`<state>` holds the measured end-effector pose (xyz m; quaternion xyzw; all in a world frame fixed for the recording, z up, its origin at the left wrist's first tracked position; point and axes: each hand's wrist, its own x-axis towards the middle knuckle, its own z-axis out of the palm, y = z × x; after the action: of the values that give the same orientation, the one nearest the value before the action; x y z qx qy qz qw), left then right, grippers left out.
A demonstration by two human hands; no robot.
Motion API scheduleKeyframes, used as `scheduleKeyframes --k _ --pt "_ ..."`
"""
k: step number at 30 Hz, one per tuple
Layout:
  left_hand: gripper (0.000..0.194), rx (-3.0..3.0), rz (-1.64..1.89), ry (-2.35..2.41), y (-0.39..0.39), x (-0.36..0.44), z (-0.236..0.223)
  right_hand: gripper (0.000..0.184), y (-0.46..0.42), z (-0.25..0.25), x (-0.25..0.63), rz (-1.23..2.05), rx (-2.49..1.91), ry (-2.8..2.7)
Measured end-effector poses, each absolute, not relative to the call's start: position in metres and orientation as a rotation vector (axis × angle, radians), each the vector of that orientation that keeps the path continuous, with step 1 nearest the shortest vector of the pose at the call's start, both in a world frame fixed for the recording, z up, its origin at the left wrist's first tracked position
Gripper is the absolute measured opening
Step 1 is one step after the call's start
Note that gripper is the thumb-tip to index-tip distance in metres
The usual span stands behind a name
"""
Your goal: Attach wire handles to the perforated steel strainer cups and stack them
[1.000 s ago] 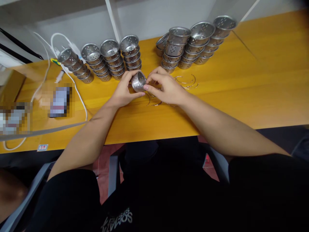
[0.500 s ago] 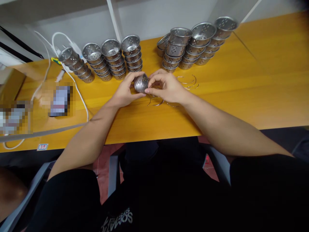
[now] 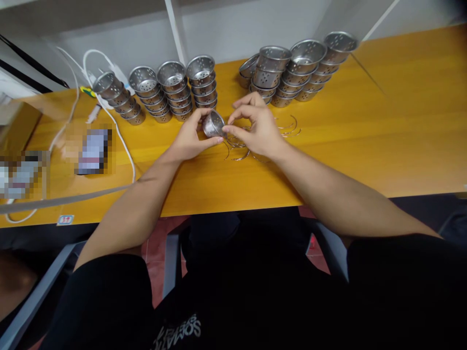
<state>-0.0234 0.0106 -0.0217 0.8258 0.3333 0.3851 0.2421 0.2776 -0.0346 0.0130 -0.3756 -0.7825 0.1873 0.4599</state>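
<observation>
A small perforated metal cup [image 3: 212, 125] is tilted in my left hand [image 3: 191, 136], its opening facing up and to the right. The fingers wrap behind the cup and the thumb reaches along its lower side. My right hand [image 3: 257, 124] is at the cup's right rim, thumb and index fingertips close together. Whether they grip the rim or something thin there, I cannot make out. Under and beside the right hand lie several thin curved metal wires [image 3: 241, 156] on the yellow table [image 3: 226, 189].
Stacks of perforated cups [image 3: 173, 87] line the table's back left, and more cup stacks [image 3: 304, 65] stand at the back right. To the left are a blurred phone [image 3: 94, 151], a white cable [image 3: 126, 148], a box [image 3: 25, 129] and a number label [image 3: 65, 220].
The cup has turned so that its open mouth shows more. My right hand has shifted slightly up and right, its outer fingers more spread. The view has moved a little.
</observation>
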Motion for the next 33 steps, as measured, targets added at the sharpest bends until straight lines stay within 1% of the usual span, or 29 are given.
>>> scheduleKeyframes --k 4,10,14,19,22,25,26,29,33 --pt "0.122 2.249 1.067 0.917 0.015 -0.03 -0.021 0.047 -0.022 0.01 0.296 0.388 -0.954 -1.888" --pt "0.124 2.225 1.069 0.858 0.017 -0.03 -0.025 0.059 0.002 -0.011 0.337 0.429 -1.005 -2.165" --pt "0.117 2.229 1.077 0.878 0.015 -0.029 -0.023 0.05 -0.001 -0.011 0.337 0.393 -0.996 -2.154" --pt "0.111 2.257 1.091 0.954 0.012 -0.03 -0.016 0.039 -0.02 0.009 0.319 0.372 -0.934 -2.105" --pt "0.109 2.244 1.089 0.978 0.01 -0.03 -0.017 0.039 -0.032 0.02 0.31 0.449 -0.932 -2.116" --pt "0.106 2.23 1.083 0.918 0.008 -0.027 -0.021 0.05 -0.042 0.026 0.3 0.543 -0.871 -2.134" --pt "0.105 2.221 1.075 0.882 0.008 -0.025 -0.022 0.049 -0.044 0.027 0.297 0.564 -0.84 -2.151" --pt "0.103 2.183 1.029 0.803 0.008 -0.019 -0.027 0.038 -0.046 0.026 0.29 0.579 -0.761 -2.205" --pt "0.105 2.15 1.019 0.825 0.014 -0.021 -0.033 0.035 -0.033 0.018 0.292 0.529 -0.808 -2.152"
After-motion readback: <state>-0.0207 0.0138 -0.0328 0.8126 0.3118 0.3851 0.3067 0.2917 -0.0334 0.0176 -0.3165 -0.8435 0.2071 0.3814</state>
